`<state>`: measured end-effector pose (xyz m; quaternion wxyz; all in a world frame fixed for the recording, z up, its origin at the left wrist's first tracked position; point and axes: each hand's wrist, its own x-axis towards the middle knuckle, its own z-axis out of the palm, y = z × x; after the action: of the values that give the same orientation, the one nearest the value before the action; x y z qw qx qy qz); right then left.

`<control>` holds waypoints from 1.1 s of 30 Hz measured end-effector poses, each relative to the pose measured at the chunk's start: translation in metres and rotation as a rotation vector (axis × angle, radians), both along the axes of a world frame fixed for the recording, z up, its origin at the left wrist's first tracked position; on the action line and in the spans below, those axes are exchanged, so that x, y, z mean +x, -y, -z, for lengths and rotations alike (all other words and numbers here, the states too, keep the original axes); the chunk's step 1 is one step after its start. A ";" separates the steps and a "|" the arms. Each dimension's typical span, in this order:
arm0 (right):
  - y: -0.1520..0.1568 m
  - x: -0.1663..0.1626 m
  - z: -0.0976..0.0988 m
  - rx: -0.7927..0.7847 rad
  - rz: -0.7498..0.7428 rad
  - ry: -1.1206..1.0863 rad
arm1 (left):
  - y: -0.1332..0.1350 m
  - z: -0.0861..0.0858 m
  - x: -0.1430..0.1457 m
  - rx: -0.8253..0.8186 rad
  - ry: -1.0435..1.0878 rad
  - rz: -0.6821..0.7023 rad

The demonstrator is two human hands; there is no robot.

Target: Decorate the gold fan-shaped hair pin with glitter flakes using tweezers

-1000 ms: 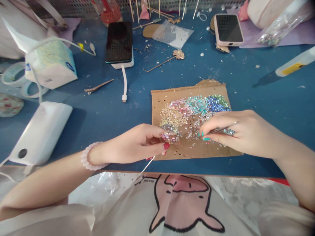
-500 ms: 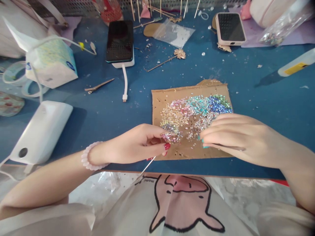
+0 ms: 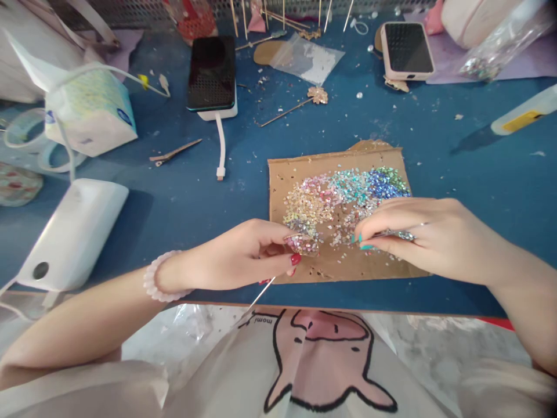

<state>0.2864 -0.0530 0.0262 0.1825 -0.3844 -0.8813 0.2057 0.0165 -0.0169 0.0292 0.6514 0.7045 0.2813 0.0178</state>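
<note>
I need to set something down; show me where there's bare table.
Mostly bare: between white device and cardboard, beyond the left hand; also right of the cardboard, between yellow-labelled tube and right hand. Crowded: far edge around black phone, and cardboard itself.

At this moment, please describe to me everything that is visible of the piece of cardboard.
The piece of cardboard is brown, roughly rectangular, with worn edges and small dark marks. It lies flat on the blue table, near the front edge. Loose shiny stones lie on it, roughly grouped by colour: yellowish, pink, turquoise, blue, green and pale. The left hand and right hand hide parts; whether they touch it is unclear.
</note>
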 end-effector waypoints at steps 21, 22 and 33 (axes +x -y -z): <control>-0.002 -0.001 0.005 -0.115 0.038 -0.069 | 0.001 0.000 -0.002 0.003 0.003 0.000; -0.002 -0.001 0.005 -0.111 0.034 -0.062 | 0.001 0.000 -0.002 0.004 0.002 -0.002; -0.001 0.002 0.004 -0.095 0.037 -0.047 | 0.000 0.000 -0.001 -0.007 0.012 0.008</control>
<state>0.2884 -0.0520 0.0225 0.1885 -0.4037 -0.8588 0.2529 0.0160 -0.0169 0.0292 0.6556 0.7032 0.2746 0.0184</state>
